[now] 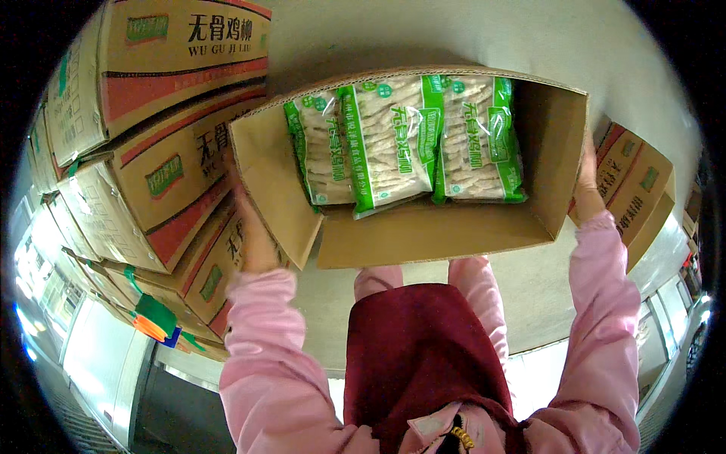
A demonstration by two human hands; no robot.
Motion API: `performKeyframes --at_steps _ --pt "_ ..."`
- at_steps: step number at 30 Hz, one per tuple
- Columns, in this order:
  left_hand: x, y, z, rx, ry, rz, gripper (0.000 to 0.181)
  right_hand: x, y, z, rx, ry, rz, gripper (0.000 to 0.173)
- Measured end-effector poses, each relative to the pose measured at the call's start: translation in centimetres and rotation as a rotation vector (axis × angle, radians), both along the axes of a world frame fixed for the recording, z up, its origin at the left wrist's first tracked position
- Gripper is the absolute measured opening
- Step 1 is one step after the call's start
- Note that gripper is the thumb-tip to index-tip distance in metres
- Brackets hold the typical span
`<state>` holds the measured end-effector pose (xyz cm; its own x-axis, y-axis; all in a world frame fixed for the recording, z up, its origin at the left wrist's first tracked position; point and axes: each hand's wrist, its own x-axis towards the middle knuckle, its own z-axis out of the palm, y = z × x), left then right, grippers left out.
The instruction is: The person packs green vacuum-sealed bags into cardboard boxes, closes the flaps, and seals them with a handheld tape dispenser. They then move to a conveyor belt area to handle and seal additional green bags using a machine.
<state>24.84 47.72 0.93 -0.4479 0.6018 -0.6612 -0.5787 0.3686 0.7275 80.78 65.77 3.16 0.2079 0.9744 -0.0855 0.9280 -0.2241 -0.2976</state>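
Note:
An open cardboard box [437, 235] is held between my two hands in front of my body. My left hand [255, 232] presses on its left outer side, the fingers largely hidden behind the cardboard. On the opposite side my right hand [588, 173] grips the outer wall, fingers partly out of sight. Inside stand three clear plastic packs with green edging, filled with pale strips of food: a left pack [329, 153], a middle pack [391, 144] overlapping its neighbours, and a right pack [476, 142]. Bare cardboard shows at the box's right end.
Printed cartons [187, 176] are stacked high along my left. A tape roll [156, 320] with green tape and an orange core rests on the lower cartons. More cartons [638, 190] stand on the grey floor [539, 309] at my right.

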Motion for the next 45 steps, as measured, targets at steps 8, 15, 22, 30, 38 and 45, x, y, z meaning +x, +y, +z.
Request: performKeyframes --at_steps 8,15,22,30,38,45 --pt "15.7 5.9 -8.0 -0.58 1.398 -0.549 0.069 -10.3 -2.7 -10.9 -0.012 -0.195 0.077 0.055" --pt "15.6 5.6 -9.2 -0.483 1.433 -0.484 0.079 -9.5 -3.0 -10.3 -0.039 -0.078 0.103 0.054" --pt "15.5 4.9 -8.5 -0.509 1.4 -0.623 0.08 -8.3 -5.0 -8.5 0.061 -0.044 0.548 0.076" --pt "14.5 -1.1 -7.3 -0.089 1.537 -0.953 0.088 -8.7 -6.4 -8.0 0.041 -0.072 0.471 0.069" --pt "14.7 -1.0 -7.2 -0.093 1.609 -0.895 0.085 -9.1 -7.8 -7.8 0.083 0.017 0.446 0.06" --pt "15.4 -0.9 -4.5 -0.359 1.609 -1.098 0.089 -9.6 -7.4 -8.4 0.012 -0.112 0.435 0.058"
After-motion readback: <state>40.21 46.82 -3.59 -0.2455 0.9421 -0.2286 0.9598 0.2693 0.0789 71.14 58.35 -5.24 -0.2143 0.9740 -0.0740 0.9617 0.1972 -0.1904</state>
